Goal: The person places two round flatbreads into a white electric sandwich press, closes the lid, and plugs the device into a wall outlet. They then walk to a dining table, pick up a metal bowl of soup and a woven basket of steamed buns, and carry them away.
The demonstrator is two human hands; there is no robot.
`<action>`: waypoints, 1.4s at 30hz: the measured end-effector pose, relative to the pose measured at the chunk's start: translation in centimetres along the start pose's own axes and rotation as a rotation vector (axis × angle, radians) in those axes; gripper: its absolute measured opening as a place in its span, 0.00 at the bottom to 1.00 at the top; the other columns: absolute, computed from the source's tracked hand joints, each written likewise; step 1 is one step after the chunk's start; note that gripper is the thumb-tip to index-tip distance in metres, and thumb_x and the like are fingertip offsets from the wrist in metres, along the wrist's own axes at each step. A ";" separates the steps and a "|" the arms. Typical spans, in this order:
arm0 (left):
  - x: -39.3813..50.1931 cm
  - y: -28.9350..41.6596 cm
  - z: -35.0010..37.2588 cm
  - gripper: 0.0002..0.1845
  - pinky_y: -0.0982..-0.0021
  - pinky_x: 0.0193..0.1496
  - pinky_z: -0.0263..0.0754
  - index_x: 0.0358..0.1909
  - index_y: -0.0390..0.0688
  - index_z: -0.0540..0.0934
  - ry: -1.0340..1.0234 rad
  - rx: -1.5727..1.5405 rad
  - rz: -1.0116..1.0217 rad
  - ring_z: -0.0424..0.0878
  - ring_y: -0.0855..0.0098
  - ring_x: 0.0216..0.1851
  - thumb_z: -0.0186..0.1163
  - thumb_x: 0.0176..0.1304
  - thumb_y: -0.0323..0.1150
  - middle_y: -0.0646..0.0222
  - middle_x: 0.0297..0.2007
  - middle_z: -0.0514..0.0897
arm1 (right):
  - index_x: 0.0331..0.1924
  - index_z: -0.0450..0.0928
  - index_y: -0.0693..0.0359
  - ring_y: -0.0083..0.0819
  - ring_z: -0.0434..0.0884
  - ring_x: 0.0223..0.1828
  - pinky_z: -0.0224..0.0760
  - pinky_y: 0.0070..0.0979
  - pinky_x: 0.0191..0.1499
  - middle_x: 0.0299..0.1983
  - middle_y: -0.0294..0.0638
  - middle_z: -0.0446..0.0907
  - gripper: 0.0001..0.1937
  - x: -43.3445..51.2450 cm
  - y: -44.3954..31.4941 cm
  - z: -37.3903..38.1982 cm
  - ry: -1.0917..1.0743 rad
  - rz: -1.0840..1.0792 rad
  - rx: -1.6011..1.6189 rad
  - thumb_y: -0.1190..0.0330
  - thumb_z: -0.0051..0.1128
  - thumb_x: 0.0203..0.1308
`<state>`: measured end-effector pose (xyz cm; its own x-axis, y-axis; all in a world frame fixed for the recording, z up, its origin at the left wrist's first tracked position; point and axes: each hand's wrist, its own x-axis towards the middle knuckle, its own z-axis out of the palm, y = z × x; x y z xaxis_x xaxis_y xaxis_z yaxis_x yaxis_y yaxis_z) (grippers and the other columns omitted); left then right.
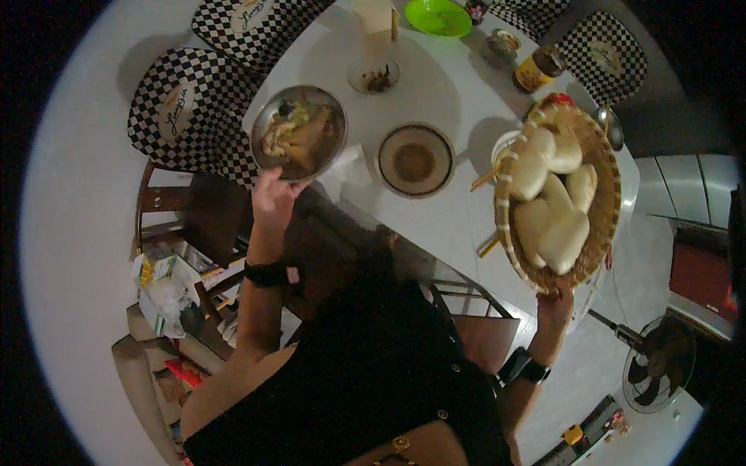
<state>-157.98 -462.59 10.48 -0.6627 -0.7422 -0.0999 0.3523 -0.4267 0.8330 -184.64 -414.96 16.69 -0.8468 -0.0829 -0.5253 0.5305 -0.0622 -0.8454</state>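
Note:
My left hand (277, 198) grips the near rim of a round metal bowl (344, 137) at the table's left end; in it lies food with pale and brown pieces. At the right, my right hand (558, 294) holds the near end of an oval woven basket (612, 215), its fingers mostly hidden beneath. Several pale, smooth oblong buns or bread rolls (564, 242) fill the basket. Between my hands, a round dark-rimmed plate (415, 189) with a brown middle sits on the white table (431, 224). A white paper napkin or sheet (349, 169) lies beside the bowl.
Farther back are a small glass dish (361, 87) with dark bits, a bright green bowl (437, 20), a yellow-labelled jar (533, 73) and a small glass container (502, 46). Checkered chairs (186, 110) flank the table. A white cup (502, 143) is partly behind the basket. An electric fan (658, 364) stands lower right.

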 end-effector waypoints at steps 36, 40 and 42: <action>-3.4 -30.4 39.1 0.27 0.65 0.56 0.74 0.63 0.43 0.67 -0.806 0.234 -1.084 0.76 0.70 0.54 0.56 0.61 0.34 0.67 0.54 0.76 | 0.48 0.73 0.70 0.34 0.81 0.45 0.77 0.27 0.43 0.46 0.46 0.80 0.14 -29.3 17.5 -26.2 0.950 0.055 0.255 0.68 0.48 0.65; -4.5 -32.8 42.1 0.26 0.67 0.58 0.72 0.63 0.43 0.66 -0.905 0.243 -1.139 0.76 0.71 0.54 0.54 0.62 0.31 0.66 0.55 0.76 | 0.48 0.73 0.71 0.35 0.81 0.39 0.78 0.26 0.38 0.44 0.47 0.79 0.15 -31.4 21.0 -28.4 0.934 0.055 0.273 0.67 0.50 0.64; -6.6 -34.2 43.3 0.26 0.67 0.58 0.72 0.63 0.43 0.66 -0.947 0.229 -1.175 0.76 0.70 0.55 0.54 0.62 0.31 0.65 0.55 0.75 | 0.46 0.73 0.69 0.34 0.82 0.34 0.79 0.25 0.34 0.40 0.45 0.80 0.15 -33.1 23.8 -30.9 0.874 -0.028 -0.103 0.66 0.54 0.61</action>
<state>-194.27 -420.69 6.18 -0.6826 0.5807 -0.4437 -0.7060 -0.3673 0.6055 -145.14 -382.96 10.97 -0.6079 0.7105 -0.3545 0.5387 0.0411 -0.8415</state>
